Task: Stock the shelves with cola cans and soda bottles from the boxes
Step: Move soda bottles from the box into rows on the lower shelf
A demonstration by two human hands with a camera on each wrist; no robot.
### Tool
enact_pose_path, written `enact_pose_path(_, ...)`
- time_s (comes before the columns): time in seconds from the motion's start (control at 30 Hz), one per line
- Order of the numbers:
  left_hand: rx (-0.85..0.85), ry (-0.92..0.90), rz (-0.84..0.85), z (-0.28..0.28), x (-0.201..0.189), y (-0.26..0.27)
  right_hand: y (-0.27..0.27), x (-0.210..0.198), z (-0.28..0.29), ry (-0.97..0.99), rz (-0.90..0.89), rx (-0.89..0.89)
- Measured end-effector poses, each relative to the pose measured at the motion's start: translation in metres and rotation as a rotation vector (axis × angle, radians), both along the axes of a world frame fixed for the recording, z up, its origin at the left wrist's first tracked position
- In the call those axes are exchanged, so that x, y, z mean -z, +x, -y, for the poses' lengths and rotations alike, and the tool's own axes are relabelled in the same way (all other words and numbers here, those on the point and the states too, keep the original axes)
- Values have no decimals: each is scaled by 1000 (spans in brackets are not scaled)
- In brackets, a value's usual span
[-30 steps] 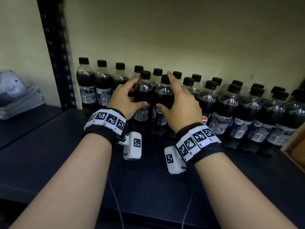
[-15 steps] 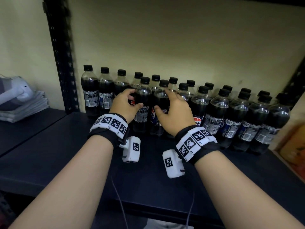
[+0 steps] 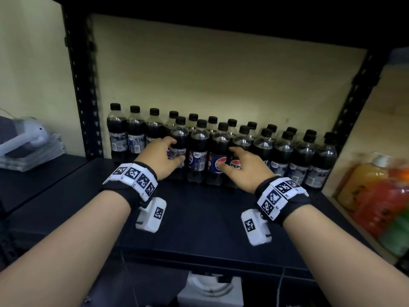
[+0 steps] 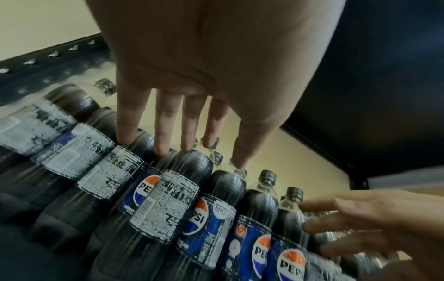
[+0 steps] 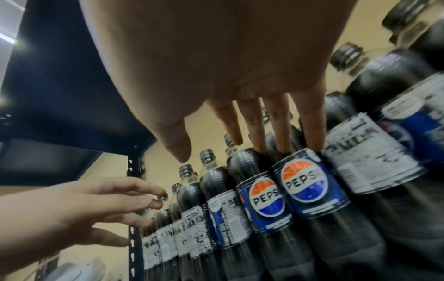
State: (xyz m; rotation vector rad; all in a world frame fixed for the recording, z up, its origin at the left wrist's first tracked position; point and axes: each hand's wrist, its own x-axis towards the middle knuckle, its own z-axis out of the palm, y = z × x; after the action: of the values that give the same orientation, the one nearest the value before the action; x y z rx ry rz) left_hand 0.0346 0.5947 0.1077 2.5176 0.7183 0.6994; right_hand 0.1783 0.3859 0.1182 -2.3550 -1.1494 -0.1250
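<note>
A: Start with the biggest thing?

B: The dark metal shelf [image 3: 199, 229]. On it, against the pale wall, two rows of clear plastic cola bottles with black caps [image 3: 263, 149] stand upright, the back row running further left than the front one. Half a second ago the underside of the shelf above was barely in sight; now it fills the top of the head view.

A: To the right?

B: A blurred pack of orange, red and green drink bottles [image 3: 376, 196], more of it showing than before. On the left, a stack of folded grey cloth [image 3: 33, 156].

A: And the hands?

B: The left hand [image 3: 160, 158] has its fingers loosely spread; it touches the leftmost front-row bottle [image 3: 179, 147] and grips nothing. The right hand [image 3: 245, 167] is the same, its straight fingers [image 5: 312, 133] resting at the blue-labelled bottle [image 5: 305, 178].

A: Different from earlier?

B: Yes. Earlier both hands were curled round two neighbouring front bottles. Now they lie wider apart, fingers released, with a bottle showing between them.
</note>
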Motion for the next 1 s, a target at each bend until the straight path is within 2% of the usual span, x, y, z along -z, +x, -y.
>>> enact_pose_path(0.2, -101, 154, -410, 24, 8, -20, 3, 13, 47, -273, 0, 75)
enact_pose_path(0.33, -61, 174, -533, 65, 25, -37, -13, 35, 90, -431, -27, 137)
enact_pose_path(0.5, 21, 169, -554, 89, 41, -59, -30, 52, 116, -505, -58, 127)
enact_pose_path(0.7, 76, 82, -587, 129, 61, -104, -73, 66, 158, -542, -119, 84)
enact_pose_path(1.0, 201, -74, -488, 183, 107, -149, -140, 85, 195, -618, -197, -13)
